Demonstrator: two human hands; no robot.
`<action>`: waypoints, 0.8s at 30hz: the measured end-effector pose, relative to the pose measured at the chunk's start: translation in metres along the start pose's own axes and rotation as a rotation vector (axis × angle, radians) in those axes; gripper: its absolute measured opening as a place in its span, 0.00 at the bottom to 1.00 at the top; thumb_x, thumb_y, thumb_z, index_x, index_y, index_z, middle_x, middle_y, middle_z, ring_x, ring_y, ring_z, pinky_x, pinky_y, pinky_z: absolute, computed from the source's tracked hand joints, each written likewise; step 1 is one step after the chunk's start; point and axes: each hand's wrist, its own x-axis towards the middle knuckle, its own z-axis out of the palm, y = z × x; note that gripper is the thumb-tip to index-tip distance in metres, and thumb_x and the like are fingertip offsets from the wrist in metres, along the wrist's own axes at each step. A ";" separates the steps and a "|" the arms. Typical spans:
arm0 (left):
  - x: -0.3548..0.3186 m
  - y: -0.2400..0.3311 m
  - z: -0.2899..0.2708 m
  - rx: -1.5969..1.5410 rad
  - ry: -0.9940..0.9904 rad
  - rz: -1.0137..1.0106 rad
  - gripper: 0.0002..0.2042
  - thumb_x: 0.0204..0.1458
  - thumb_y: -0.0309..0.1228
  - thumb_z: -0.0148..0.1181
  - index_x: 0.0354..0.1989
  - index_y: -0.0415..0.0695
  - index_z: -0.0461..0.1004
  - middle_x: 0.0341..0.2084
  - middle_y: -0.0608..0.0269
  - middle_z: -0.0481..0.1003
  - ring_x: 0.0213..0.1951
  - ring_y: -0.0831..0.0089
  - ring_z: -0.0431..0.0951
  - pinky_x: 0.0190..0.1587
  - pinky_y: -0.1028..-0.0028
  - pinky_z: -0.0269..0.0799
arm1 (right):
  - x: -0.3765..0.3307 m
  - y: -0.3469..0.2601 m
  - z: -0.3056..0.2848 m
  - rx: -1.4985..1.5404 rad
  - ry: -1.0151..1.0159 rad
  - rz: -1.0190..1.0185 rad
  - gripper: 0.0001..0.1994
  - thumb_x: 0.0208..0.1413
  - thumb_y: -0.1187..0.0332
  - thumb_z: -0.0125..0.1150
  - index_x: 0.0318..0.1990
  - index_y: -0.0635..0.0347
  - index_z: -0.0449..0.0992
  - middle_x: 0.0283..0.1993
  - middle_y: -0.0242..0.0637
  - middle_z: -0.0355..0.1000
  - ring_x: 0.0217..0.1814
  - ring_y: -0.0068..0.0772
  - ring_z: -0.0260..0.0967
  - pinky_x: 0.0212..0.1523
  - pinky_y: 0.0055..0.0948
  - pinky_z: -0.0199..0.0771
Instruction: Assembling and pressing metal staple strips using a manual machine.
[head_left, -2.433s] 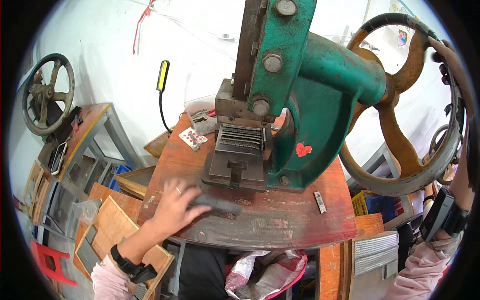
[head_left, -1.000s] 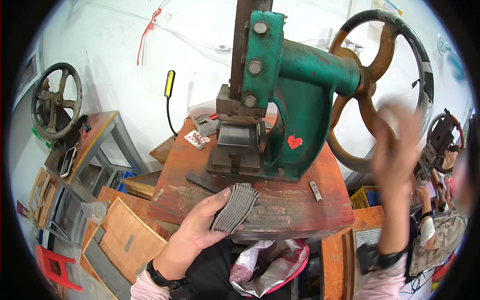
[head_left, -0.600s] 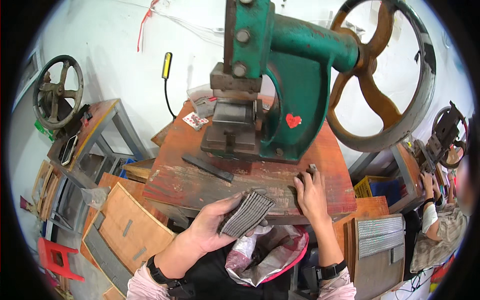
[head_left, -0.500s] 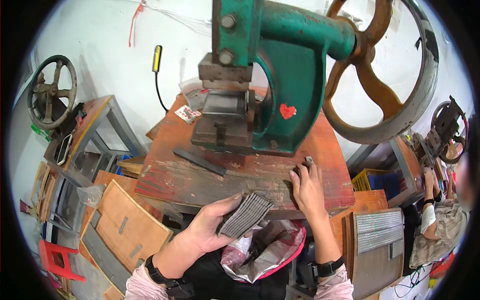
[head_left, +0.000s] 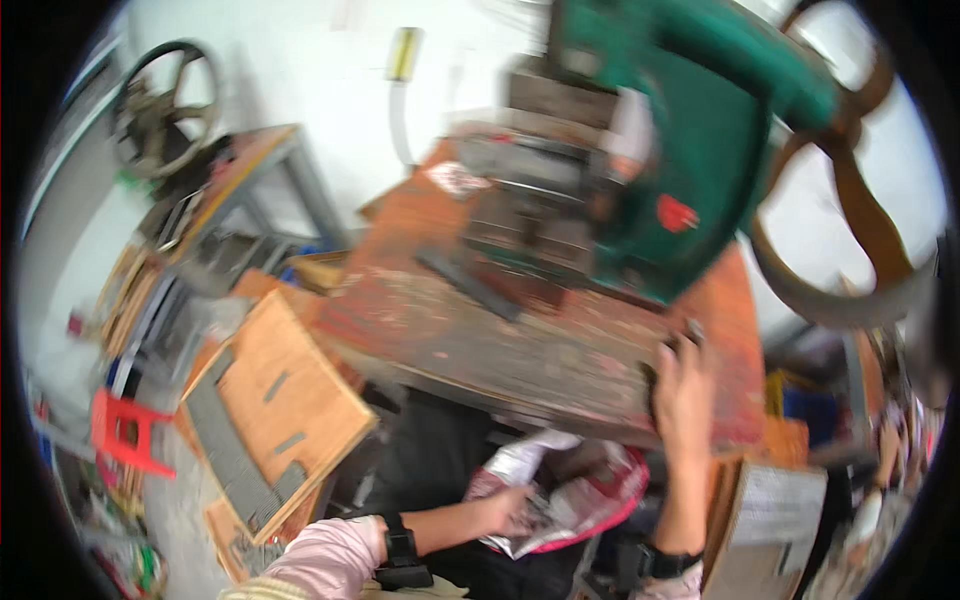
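Note:
My left hand point(head_left: 512, 512) is low at the mouth of a silver-and-pink bag point(head_left: 615, 515), palm side and fingers smeared by motion. Whether it holds anything cannot be made out. My right hand point(head_left: 684, 395) rests on the worn red-brown table point(head_left: 590, 372) near its right side, fingers stretched forward. At its fingertips is a small dark grey piece point(head_left: 693, 330), apparently touched but not gripped. A dark flat bar point(head_left: 468, 283) lies on the table to the left, in front of the green hand press point(head_left: 690, 150).
To the left, a tilted wooden board point(head_left: 300, 375) carries grey ribbed strips point(head_left: 225, 430). A red stool point(head_left: 130, 432) stands beyond it. Another board point(head_left: 770, 510) leans at the right, near another person point(head_left: 870, 520). The press's big wheel point(head_left: 850, 290) overhangs the right.
My left hand has dropped from the table edge to the bag, and the stack of grey ribbed strips no longer shows in it. The view has shifted; my right hand stays on the table.

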 end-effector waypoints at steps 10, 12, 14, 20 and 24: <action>-0.246 0.083 -0.179 0.415 0.882 1.431 0.18 0.57 0.37 0.56 0.49 0.35 0.71 0.41 0.54 0.77 0.42 0.63 0.77 0.46 0.67 0.72 | -0.010 0.024 -0.004 -0.190 0.004 0.033 0.17 0.66 0.64 0.41 0.52 0.69 0.68 0.54 0.51 0.65 0.59 0.51 0.60 0.59 0.38 0.57; -0.281 0.096 -0.271 0.476 1.436 1.460 0.15 0.54 0.32 0.56 0.44 0.33 0.73 0.36 0.43 0.77 0.41 0.53 0.77 0.46 0.63 0.72 | -0.007 0.023 -0.002 -0.145 -0.018 0.060 0.17 0.67 0.63 0.41 0.51 0.69 0.69 0.53 0.51 0.65 0.57 0.51 0.61 0.58 0.38 0.58; -0.300 0.109 -0.362 0.681 1.760 1.336 0.16 0.49 0.26 0.55 0.47 0.32 0.71 0.41 0.40 0.73 0.46 0.46 0.72 0.50 0.58 0.69 | -0.007 0.031 -0.001 -0.183 -0.015 0.069 0.17 0.66 0.64 0.43 0.49 0.71 0.69 0.50 0.50 0.68 0.55 0.49 0.63 0.57 0.37 0.60; -0.336 0.146 -0.452 1.035 2.002 0.947 0.25 0.42 0.24 0.58 0.52 0.33 0.64 0.50 0.41 0.66 0.52 0.46 0.66 0.54 0.55 0.65 | -0.002 -0.009 -0.011 -0.343 0.016 0.026 0.21 0.66 0.57 0.44 0.54 0.62 0.74 0.49 0.48 0.74 0.46 0.48 0.72 0.45 0.36 0.72; -0.346 0.147 -0.454 1.089 1.905 0.878 0.29 0.39 0.25 0.61 0.53 0.34 0.60 0.50 0.41 0.63 0.52 0.46 0.67 0.54 0.55 0.65 | 0.002 -0.012 -0.005 -0.354 0.047 -0.052 0.20 0.66 0.57 0.46 0.51 0.63 0.76 0.45 0.48 0.75 0.41 0.48 0.72 0.41 0.36 0.73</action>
